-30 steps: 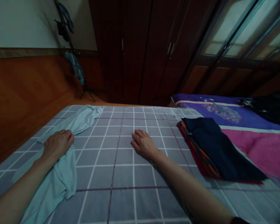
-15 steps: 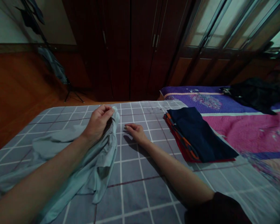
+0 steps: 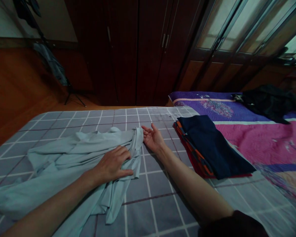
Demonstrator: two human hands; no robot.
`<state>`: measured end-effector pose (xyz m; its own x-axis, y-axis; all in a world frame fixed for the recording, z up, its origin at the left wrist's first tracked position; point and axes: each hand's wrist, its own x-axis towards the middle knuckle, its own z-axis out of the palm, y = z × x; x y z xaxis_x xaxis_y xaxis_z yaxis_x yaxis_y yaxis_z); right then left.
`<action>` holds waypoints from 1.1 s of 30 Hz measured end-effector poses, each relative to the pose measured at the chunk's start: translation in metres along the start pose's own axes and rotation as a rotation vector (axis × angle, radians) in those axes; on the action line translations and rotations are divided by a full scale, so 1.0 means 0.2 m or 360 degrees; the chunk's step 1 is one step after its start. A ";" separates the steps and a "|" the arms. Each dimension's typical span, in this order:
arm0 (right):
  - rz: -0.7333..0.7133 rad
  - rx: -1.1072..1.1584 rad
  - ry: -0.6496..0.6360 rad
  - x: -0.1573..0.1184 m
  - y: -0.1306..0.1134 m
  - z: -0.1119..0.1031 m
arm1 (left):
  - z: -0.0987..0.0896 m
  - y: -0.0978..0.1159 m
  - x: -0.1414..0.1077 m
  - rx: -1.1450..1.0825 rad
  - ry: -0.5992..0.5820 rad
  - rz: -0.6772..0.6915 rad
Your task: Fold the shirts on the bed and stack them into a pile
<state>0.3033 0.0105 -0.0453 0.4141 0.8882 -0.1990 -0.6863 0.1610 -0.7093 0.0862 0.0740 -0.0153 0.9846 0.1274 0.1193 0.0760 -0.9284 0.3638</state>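
Well, nearest are two bare forearms, the left forearm (image 3: pixel 46 204) and the right forearm (image 3: pixel 192 187), with a dark sleeve (image 3: pixel 233 227) cut off by the bottom edge at the right elbow. The left hand (image 3: pixel 112 165) lies palm down and open, fingers spread, pressing on a pale blue-grey cloth garment (image 3: pixel 76 153) without gripping it. The right hand (image 3: pixel 152 139) lies palm up, its fingers loosely curled open and holding nothing, just beside the garment's bunched upper edge; whether they touch it is hard to make out.

The garment lies crumpled in overlapping folds on a grey checked bedsheet (image 3: pixel 155 205), to the left of centre. The left forearm hides part of it, and its end runs out of frame at the left, so its full shape and exact kind cannot be told.

To the right of the right hand sits one folded stack (image 3: pixel 212 148), navy on top with red and orange edges beneath. The layers cannot be counted.

Beyond it spreads a purple and pink quilt (image 3: pixel 266 138) carrying one crumpled black bundle (image 3: pixel 267 102), its contents unclear. Farther off, a stand (image 3: pixel 74 97) at the left holds dim hanging clothes (image 3: pixel 49 59), cut off above. Behind stand a dark wooden wardrobe (image 3: pixel 138 49) and, at the right, glass-panelled doors (image 3: pixel 219 29).
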 end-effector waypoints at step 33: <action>-0.0329 -0.0369 0.0568 -0.04 -0.03 0.02 | -0.15 -0.20 0.02 -0.0867 0.0437 -0.0543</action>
<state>0.3013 0.0049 -0.0372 0.7356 0.6377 -0.2286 -0.4329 0.1829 -0.8827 0.0820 0.1221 -0.0022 0.8391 0.5307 0.1191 0.2135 -0.5228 0.8253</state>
